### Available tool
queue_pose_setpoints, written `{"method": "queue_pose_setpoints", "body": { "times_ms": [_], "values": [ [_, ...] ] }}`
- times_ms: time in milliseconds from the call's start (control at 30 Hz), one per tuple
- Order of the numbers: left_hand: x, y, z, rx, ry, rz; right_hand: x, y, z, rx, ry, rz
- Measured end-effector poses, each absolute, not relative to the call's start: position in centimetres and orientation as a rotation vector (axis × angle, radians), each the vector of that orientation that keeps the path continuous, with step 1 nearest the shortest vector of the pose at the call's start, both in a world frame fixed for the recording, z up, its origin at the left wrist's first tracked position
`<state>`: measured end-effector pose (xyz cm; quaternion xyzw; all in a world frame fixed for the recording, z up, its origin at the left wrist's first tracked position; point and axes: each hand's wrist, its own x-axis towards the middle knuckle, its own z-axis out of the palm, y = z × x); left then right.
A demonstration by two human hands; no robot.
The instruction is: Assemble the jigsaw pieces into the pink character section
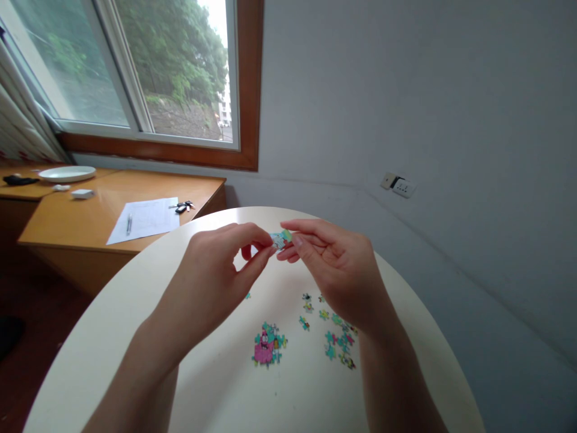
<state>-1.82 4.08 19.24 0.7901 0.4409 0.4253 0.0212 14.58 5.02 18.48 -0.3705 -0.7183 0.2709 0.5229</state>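
Observation:
Raised above the round white table point(216, 385), a few small jigsaw puzzle pieces point(280, 242) in light blue and green sit between my two hands. The thumb and forefinger of my left hand point(225, 255) pinch their left end. My right hand point(336, 258) grips the right end between thumb and fingers. Below on the tabletop lies a joined puzzle section point(267, 346) with a pink figure. Loose puzzle pieces point(331, 340) are scattered to its right, some partly hidden behind my right wrist. A single piece point(247, 296) shows beside my left forearm.
A wooden desk point(103, 186) stands at the left, with a paper sheet point(148, 219), a pen point(129, 224), keys point(183, 207), a small white box point(82, 193) and a white plate point(67, 174). Behind are a window point(180, 72) and a wall socket point(403, 187).

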Motion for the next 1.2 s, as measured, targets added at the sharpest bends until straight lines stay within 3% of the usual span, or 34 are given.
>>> {"method": "queue_pose_setpoints", "body": {
  "times_ms": [1200],
  "values": [
    [-1.71,3.91,19.40,2.457,1.396,1.317,14.90,4.90,18.51,-0.930,-1.822,0.421]
  ]
}}
